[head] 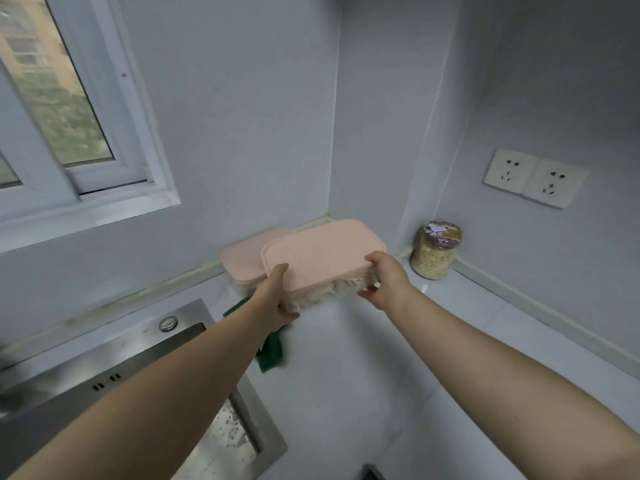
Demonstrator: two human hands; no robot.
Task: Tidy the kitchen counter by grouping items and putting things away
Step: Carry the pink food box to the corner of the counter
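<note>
Both hands are gripping one pink-lidded box over the counter corner.
Left hand is curling round the box's 8 o'clock end, thumb on the lid; right hand is clamping the 3 o'clock end, fingers underneath. Pale shreds are showing through its clear side. A second box is sitting just behind at 10 o'clock. A jar is standing apart at 3 o'clock; a cloth is lying at 7 o'clock beside the sink.

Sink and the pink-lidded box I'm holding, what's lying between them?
A green cloth lies on the white counter between the sink and the pink-lidded box, partly hidden by the left arm. The head view shows it.
</note>
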